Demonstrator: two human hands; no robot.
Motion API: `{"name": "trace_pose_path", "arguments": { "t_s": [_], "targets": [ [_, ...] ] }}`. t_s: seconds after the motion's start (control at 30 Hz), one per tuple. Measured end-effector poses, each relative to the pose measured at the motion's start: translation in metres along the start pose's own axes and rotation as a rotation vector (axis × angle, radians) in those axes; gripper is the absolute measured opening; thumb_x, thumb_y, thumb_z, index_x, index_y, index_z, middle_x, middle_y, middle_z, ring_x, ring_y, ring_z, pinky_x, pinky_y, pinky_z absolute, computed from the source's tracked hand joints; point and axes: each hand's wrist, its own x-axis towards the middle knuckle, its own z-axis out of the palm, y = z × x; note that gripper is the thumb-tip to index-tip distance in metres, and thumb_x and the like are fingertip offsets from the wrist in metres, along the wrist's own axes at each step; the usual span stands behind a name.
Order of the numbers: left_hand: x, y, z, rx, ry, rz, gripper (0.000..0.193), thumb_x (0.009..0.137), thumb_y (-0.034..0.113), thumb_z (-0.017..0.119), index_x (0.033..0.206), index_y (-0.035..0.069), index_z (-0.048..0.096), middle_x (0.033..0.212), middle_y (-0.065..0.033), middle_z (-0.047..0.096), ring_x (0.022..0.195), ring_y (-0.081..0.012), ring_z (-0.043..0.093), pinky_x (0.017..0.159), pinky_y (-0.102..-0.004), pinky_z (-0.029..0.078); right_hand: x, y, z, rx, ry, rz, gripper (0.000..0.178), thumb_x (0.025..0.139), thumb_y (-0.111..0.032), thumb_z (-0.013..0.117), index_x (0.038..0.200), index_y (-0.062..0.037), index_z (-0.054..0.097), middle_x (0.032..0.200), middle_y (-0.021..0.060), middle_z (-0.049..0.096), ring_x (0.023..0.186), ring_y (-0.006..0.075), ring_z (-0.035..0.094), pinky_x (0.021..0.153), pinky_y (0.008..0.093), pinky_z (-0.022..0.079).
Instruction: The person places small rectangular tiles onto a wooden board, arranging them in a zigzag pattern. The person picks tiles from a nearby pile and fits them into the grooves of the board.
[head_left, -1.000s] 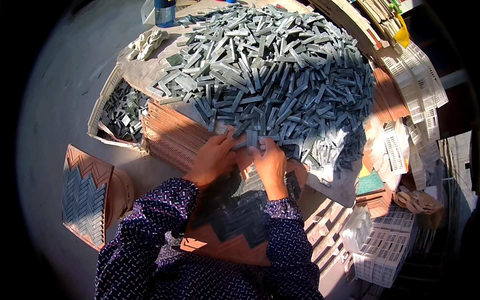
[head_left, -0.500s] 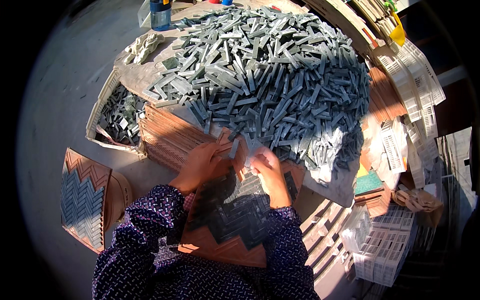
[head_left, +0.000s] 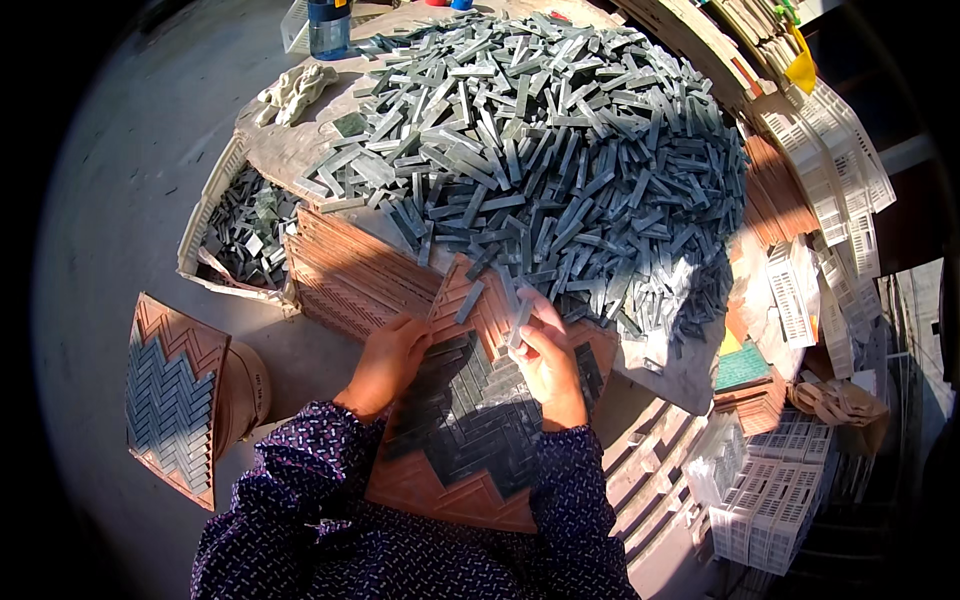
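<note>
A terracotta-coloured tray point(head_left: 435, 480) with herringbone grooves leans in front of me. Dark grey stone strips point(head_left: 470, 425) fill its middle in a zigzag pattern. My right hand point(head_left: 550, 365) pinches a grey stone strip point(head_left: 521, 318) above the tray's far part, where bare grooves show. At the tray's left edge, my left hand point(head_left: 388, 362) is closed with fingers curled together; whatever is in them is hidden. One loose stone strip point(head_left: 469, 303) lies on the bare grooves between the hands.
A large heap of stone strips point(head_left: 560, 150) covers the table point(head_left: 270, 150) ahead. Stacked terracotta trays point(head_left: 345, 270) and a crate of dark pieces point(head_left: 212, 205) stand left. A filled tray point(head_left: 172, 400) leans on a round drum point(head_left: 245, 390). White plastic crates point(head_left: 770, 500) stand right.
My left hand has drawn back slightly left and down, away from my right hand. The right hand has shifted a little right and down, still pinching the strip.
</note>
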Motion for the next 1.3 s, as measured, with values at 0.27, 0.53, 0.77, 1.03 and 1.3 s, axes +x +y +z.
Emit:
{"name": "trace_pose_path", "arguments": {
  "t_s": [0.27, 0.53, 0.77, 1.03, 1.3],
  "targets": [
    [-0.016, 0.006, 0.005, 0.105, 0.025, -0.001, 0.024, 0.075, 0.004, 0.068, 0.098, 0.003, 0.062, 0.091, -0.0145, 0.057, 0.08, -0.0361, 0.059, 0.068, -0.041, 0.049, -0.003, 0.001, 0.002, -0.364, 0.103, -0.112, 0.028, 0.089, -0.005, 0.061, 0.115, 0.0021, 0.055, 0.084, 0.0026, 0.06, 0.069, 0.0097, 0.056, 0.06, 0.0226, 0.045],
    [-0.014, 0.007, 0.007, 0.078, 0.031, -0.043, 0.024, 0.075, 0.003, 0.067, 0.098, 0.002, 0.061, 0.088, -0.0161, 0.057, 0.081, -0.0386, 0.059, 0.068, -0.0416, 0.049, 0.009, -0.009, 0.005, -0.923, 0.09, -0.277, 0.015, 0.083, -0.008, 0.067, 0.093, 0.0022, 0.062, 0.08, 0.0062, 0.064, 0.072, 0.0124, 0.062, 0.063, 0.0245, 0.046],
    [-0.012, 0.01, 0.014, 0.129, 0.012, -0.032, 0.018, 0.074, 0.003, 0.066, 0.091, 0.001, 0.059, 0.086, -0.0173, 0.056, 0.08, -0.0396, 0.057, 0.067, -0.0446, 0.047, 0.034, -0.015, 0.015, -1.404, 0.03, -0.35, 0.018, 0.078, -0.015, 0.068, 0.084, 0.0008, 0.063, 0.073, 0.0161, 0.06, 0.067, 0.0311, 0.06, 0.06, 0.0382, 0.045],
    [-0.013, 0.009, 0.013, 0.086, 0.03, -0.039, 0.018, 0.076, 0.002, 0.064, 0.093, 0.002, 0.059, 0.087, -0.0173, 0.055, 0.08, -0.0401, 0.057, 0.067, -0.0447, 0.047, 0.05, -0.02, 0.02, -1.584, -0.205, -0.277, 0.021, 0.077, -0.02, 0.066, 0.079, 0.0009, 0.062, 0.067, 0.015, 0.061, 0.062, 0.0277, 0.061, 0.056, 0.0364, 0.045],
    [-0.013, 0.011, 0.012, 0.033, 0.055, -0.037, 0.019, 0.077, 0.002, 0.064, 0.095, 0.005, 0.062, 0.089, -0.0163, 0.057, 0.081, -0.0392, 0.059, 0.068, -0.0424, 0.049, 0.046, -0.017, 0.021, -1.356, -0.044, 0.049, 0.018, 0.074, -0.013, 0.069, 0.085, -0.0001, 0.063, 0.072, 0.015, 0.063, 0.068, 0.0311, 0.062, 0.062, 0.0381, 0.047]
  ]
}}
